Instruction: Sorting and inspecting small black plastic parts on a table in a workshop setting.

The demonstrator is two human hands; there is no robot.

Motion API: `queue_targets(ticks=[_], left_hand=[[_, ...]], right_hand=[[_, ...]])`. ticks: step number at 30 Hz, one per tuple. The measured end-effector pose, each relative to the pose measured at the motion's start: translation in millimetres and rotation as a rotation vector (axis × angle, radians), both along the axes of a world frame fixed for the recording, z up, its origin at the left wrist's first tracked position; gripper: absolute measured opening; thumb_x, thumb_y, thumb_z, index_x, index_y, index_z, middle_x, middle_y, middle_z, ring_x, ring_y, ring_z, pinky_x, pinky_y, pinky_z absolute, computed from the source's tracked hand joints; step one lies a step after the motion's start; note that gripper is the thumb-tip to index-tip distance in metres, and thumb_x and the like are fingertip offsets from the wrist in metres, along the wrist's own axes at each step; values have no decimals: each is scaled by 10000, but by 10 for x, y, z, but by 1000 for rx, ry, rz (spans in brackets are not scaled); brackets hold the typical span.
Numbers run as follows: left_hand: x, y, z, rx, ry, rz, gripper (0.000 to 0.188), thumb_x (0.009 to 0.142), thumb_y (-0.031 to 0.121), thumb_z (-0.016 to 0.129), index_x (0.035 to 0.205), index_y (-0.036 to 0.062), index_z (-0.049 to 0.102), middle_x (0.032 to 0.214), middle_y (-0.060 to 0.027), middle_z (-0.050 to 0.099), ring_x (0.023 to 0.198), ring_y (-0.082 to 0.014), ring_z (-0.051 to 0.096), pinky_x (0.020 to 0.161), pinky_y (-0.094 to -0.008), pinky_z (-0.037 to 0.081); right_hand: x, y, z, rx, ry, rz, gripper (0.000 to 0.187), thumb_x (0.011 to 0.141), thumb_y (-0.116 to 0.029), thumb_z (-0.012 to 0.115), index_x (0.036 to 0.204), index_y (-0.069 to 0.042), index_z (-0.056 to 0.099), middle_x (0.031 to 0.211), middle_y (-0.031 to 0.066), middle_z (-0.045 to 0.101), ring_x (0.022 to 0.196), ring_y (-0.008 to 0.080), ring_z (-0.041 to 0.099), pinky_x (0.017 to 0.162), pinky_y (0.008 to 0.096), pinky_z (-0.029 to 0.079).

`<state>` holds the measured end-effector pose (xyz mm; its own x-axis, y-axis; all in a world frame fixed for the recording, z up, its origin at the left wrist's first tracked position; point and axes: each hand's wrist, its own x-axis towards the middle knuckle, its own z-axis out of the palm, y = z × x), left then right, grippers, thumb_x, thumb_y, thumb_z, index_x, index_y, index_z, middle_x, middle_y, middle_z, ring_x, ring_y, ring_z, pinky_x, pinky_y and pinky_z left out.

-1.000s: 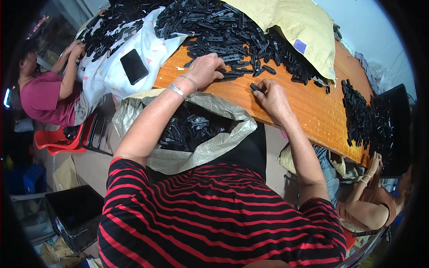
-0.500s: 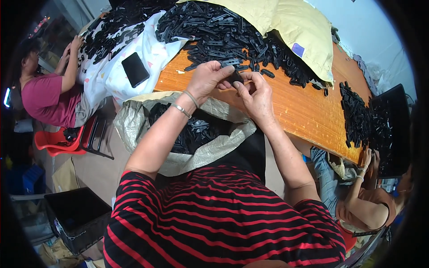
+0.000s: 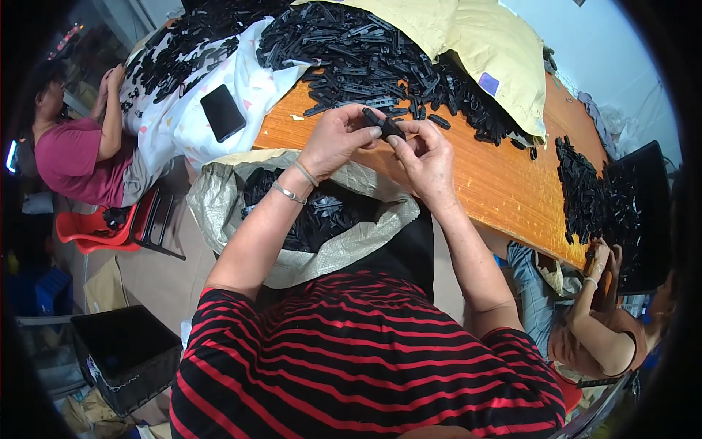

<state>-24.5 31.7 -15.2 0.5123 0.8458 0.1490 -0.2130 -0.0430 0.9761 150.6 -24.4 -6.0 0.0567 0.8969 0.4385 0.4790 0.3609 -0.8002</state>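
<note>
My left hand (image 3: pixel 338 140) and my right hand (image 3: pixel 425 155) meet over the near edge of the wooden table, both pinching one small black plastic part (image 3: pixel 382 124). It slants between thumbs and fingertips; its exact kind is unclear, and the fingers cover some of it. Just beyond lies a big heap of similar long black parts (image 3: pixel 351 55). Under my forearms, in front of me, stands an open woven sack (image 3: pixel 303 265) with more black pieces (image 3: pixel 322 216) inside.
Yellowish bags (image 3: pixel 482 51) cover part of the heap on the wooden table (image 3: pixel 504 186). A phone (image 3: pixel 222 113) rests on a patterned white sheet (image 3: pixel 183 135). Co-workers sit left and right by other black piles. A black crate (image 3: pixel 128 358) and red chair (image 3: pixel 99 223) stand at left.
The black part has been turned and now points up and left between my fingers. Both hands have shifted only slightly. The co-workers' hands have also moved a little.
</note>
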Motion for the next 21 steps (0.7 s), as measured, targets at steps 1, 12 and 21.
queue_targets(ticks=[1,12,21], left_hand=[[6,3,-18,0,-1,0,281,886,27,613,1162,-13,576,1005,-58,641,874,-93,617,762,-218,522],[132,-130,-39,95,-7,147,243,850,-17,615,1091,-37,598,984,-44,648,906,-87,616,810,-228,510],[231,-472,203,531,152,420,276,812,50,673,1075,-7,611,913,-83,634,837,-168,640,752,-287,513]], right_hand=[[-10,-8,21,-4,35,5,149,817,-14,686,958,8,644,800,10,547,589,42,502,545,196,418],[-27,2,45,160,-100,12,191,779,19,691,967,0,659,841,52,570,608,73,516,554,214,438],[-18,-54,38,144,-11,48,213,746,51,699,944,-9,646,908,48,588,660,70,527,587,207,464]])
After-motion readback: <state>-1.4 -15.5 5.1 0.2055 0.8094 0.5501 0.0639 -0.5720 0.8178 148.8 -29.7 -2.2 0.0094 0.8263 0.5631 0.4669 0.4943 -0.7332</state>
